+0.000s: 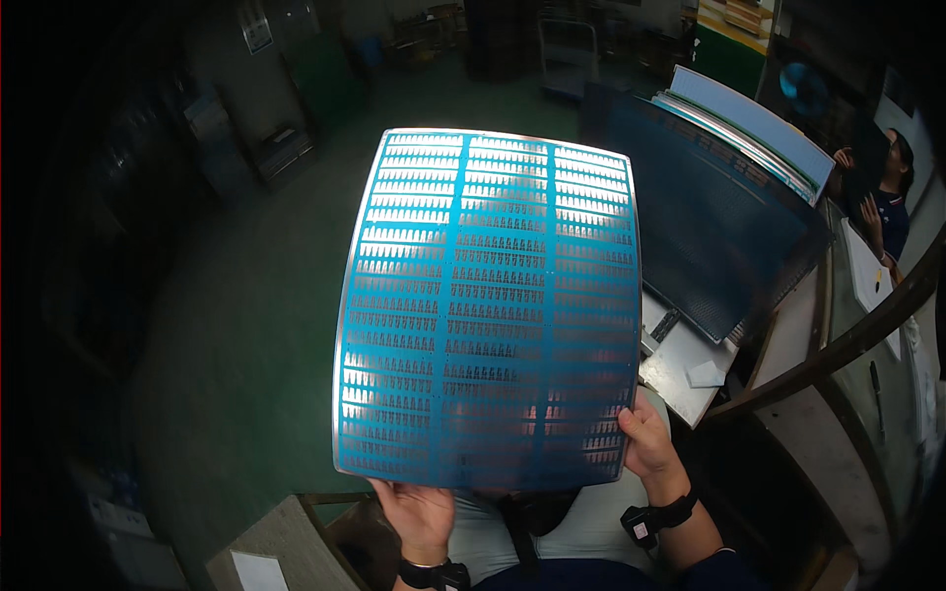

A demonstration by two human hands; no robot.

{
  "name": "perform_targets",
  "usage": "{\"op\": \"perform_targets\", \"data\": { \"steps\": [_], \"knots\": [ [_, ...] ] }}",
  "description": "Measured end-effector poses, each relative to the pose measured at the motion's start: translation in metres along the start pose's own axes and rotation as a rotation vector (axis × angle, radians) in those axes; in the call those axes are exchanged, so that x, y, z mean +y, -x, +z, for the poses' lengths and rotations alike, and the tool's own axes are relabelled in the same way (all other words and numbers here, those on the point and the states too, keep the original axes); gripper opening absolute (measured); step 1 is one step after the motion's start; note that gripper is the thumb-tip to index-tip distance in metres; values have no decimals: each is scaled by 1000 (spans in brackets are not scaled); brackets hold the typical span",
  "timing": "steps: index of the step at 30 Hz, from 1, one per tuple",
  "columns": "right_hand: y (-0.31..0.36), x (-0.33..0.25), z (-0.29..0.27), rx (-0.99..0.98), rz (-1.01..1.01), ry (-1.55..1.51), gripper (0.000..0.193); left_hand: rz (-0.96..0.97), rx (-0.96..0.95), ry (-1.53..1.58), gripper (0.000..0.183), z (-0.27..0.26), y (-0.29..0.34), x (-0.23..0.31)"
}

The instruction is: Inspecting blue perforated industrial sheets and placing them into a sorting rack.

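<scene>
A large flat panel point(498, 315), blue with rows of small shiny metallic shapes in three columns, is tilted up in front of me. My right hand point(648, 440) is closed on its lower right edge, the thumb on the front face and the other fingers mostly behind. Below the lower left corner, my left hand point(419, 514) supports the bottom edge; its fingertips are hidden behind the panel. Light glares off the panel's upper part, while its lower part is in shade. Each wrist wears a black band.
To the right, large dark panels point(705, 212) lean with pale sheets point(759, 128) behind them, above a white surface point(690, 369). A curved dark bar point(838, 335) crosses the right side. Another person point(892, 212) holds a dark panel at far right. A grey box point(281, 547) is at lower left.
</scene>
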State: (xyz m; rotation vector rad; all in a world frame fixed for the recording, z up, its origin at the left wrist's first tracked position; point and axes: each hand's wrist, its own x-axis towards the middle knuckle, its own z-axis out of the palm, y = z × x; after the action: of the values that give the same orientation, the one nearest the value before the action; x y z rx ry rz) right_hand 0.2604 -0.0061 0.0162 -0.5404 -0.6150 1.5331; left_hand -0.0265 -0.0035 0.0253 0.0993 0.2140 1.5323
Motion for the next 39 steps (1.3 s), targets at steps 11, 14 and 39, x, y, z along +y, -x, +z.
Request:
{"op": "perform_targets", "data": {
  "steps": [11, 14, 39],
  "knots": [
    [-17, 3, 11, -49, -127, -40, 39, -74, -13, -586, 44, -11, 6, -3],
    [-23, -37, -31, 146, -292, -116, 32, -41, 83, -637, 45, -9, 8, 27],
    [16, -35, -75, 405, -207, 204, 37, -38, 178, -900, 56, -22, -19, 45]
  ]
}}
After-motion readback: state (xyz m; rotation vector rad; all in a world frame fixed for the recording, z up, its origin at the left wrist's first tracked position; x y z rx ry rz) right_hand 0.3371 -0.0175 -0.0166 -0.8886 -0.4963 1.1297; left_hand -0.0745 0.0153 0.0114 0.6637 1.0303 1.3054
